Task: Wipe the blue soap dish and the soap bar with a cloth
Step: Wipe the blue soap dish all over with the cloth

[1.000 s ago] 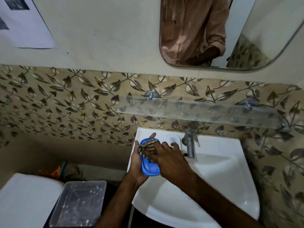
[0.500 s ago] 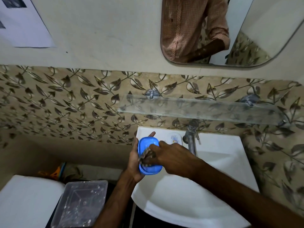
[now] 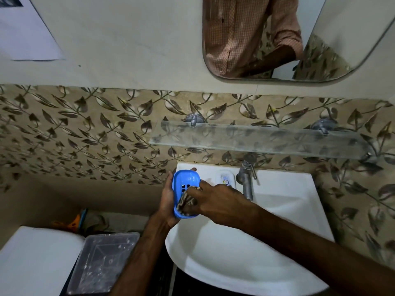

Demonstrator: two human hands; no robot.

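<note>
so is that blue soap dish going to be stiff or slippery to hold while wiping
Probably stiff: the blue soap dish holds its shape while the right hand presses the cloth into it. Likely light, since the left hand cradles it alone by the sink. Its smooth plastic could turn slippery if wet.

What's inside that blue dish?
A striped cloth, pressed in by the right hand, covers the near half of the dish. The far half is bare, with drain slots showing. Whatever lies under the cloth is hidden.
</note>
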